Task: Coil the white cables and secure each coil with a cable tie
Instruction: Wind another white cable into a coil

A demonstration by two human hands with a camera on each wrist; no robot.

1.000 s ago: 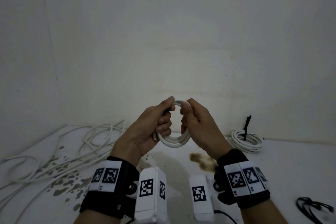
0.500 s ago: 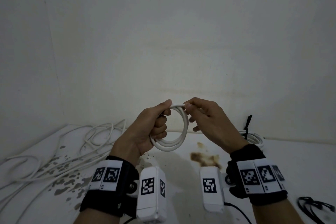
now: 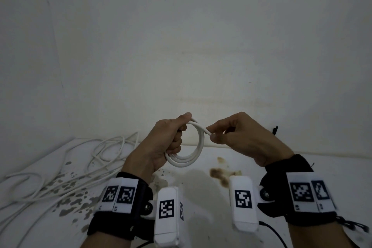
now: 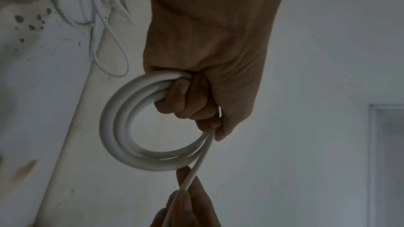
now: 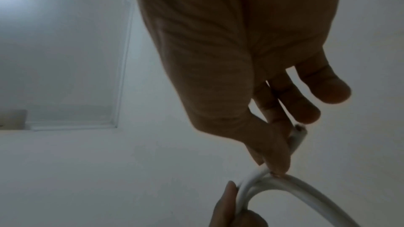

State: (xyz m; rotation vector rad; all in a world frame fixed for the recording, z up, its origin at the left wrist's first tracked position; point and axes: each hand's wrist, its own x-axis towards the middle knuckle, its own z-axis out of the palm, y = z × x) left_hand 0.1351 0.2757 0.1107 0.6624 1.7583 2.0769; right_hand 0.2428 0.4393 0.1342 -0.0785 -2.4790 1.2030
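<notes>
A small coil of white cable (image 3: 193, 153) (image 4: 122, 127) hangs in the air above the table, a few loops wide. My left hand (image 3: 171, 139) (image 4: 196, 96) grips its left side, fingers curled through the ring and thumb on top. My right hand (image 3: 225, 137) (image 5: 273, 153) pinches the cable's free end (image 3: 207, 131) (image 5: 297, 135) between thumb and forefinger, just right of the coil's top; the other fingers are spread loosely. The cut tip shows in the right wrist view. A black cable tie (image 3: 275, 130) peeks out behind my right hand.
Loose white cables (image 3: 84, 167) (image 4: 102, 15) lie tangled on the left of the stained white table (image 3: 201, 183). A plain wall stands close behind. A black wire (image 3: 275, 233) runs from the right wrist device.
My right hand has pulled away to the right, drawing the cable's free end out of the coil's top. The coil has opened into a wider ring, and the finished coil behind is now hidden.
</notes>
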